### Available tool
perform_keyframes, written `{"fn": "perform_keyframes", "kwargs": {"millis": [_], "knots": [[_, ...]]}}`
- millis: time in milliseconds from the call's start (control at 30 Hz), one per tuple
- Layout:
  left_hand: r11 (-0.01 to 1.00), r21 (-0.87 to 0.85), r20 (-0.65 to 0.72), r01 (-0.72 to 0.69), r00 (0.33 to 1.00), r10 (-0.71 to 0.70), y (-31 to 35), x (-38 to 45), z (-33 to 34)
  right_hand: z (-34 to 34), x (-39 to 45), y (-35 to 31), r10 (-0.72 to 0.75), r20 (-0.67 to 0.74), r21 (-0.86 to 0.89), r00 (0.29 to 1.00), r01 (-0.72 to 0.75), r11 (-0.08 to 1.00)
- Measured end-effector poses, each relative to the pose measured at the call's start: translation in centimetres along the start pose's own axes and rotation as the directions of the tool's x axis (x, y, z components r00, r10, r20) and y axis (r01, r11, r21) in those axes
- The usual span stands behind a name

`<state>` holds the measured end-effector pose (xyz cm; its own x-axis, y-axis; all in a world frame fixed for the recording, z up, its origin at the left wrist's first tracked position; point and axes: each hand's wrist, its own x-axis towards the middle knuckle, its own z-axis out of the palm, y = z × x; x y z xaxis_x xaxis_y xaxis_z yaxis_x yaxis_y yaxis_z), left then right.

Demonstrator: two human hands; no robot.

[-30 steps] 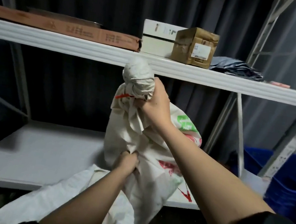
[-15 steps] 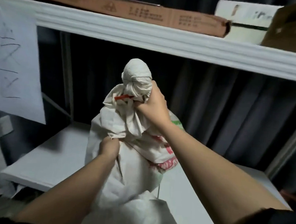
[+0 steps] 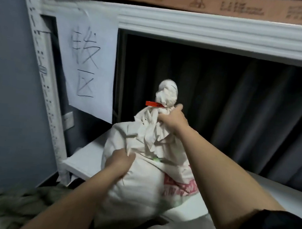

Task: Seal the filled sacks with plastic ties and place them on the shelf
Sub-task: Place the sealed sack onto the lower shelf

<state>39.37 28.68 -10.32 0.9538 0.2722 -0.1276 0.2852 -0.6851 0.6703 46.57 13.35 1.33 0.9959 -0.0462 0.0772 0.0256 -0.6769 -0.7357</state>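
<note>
Right hand clamped round the gathered neck of the sack, just under the red tie cinched there; bunched white topknot sticking up above the tie. Left hand lower down, fingers curled into a pinched fold of cloth on the sack's near left side. Sack upright and full, red print on its lower right, sitting at the left front end of the lower shelf, part of it hanging past the front edge. Behind, a dark curtain. To the left, a white paper sign with handwritten marks, hung by the perforated upright. Overhead, the upper shelf with a long brown box on it.
</note>
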Motion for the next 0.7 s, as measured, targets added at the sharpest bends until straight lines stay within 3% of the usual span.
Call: {"fn": "perform_keyframes", "kwargs": {"millis": [67, 100, 167, 267, 367, 467, 533, 600, 700], "knots": [[0.999, 0.029, 0.052, -0.022, 0.998, 0.021, -0.7, -0.5, 0.2, 0.6, -0.2, 0.2, 0.093, -0.018, -0.030, 0.995, -0.094, 0.995], [0.998, 0.043, 0.082, -0.044, 0.996, 0.040, -1.0, -0.7, 0.5, 0.6, -0.6, 0.3, 0.098, -0.104, -0.104, 0.990, -0.109, 0.989], [0.995, 0.061, 0.112, -0.081, 0.991, 0.073, -1.3, -1.0, 0.8, 0.2, -1.6, 1.1, -0.032, -0.350, -0.217, 0.936, -0.048, 0.975], [0.991, -0.026, 0.045, -0.129, 0.991, 0.130, -1.4, -1.7, 0.9, -0.4, -4.3, 3.0, -0.210, -0.578, -0.126, 0.788, 0.168, 0.978], [0.968, -0.039, -0.033, -0.248, 0.968, 0.247, -1.3, -2.4, 1.1, -0.6, -6.5, 6.0, -0.069, -0.595, 0.043, 0.801, 0.118, 0.992], [0.943, 0.062, 0.038, -0.326, 0.945, 0.324, -1.7, -2.7, 1.4, -0.1, -6.9, 10.5, 0.292, -0.471, 0.282, 0.832, -0.171, 0.944], [0.936, 0.150, 0.110, -0.318, 0.946, 0.304, -2.0, -2.5, 1.9, 0.5, -7.4, 12.7, 0.495, -0.260, 0.410, 0.829, -0.369, 0.834], [0.933, 0.204, 0.142, -0.297, 0.952, 0.273, -2.2, -2.2, 2.5, 1.8, -7.5, 13.8, 0.563, -0.017, 0.362, 0.826, -0.520, 0.774], [0.919, 0.277, 0.146, -0.280, 0.958, 0.248, -2.2, -1.7, 3.4, 3.9, -7.0, 13.1, 0.581, 0.330, 0.279, 0.744, -0.665, 0.693]]}}
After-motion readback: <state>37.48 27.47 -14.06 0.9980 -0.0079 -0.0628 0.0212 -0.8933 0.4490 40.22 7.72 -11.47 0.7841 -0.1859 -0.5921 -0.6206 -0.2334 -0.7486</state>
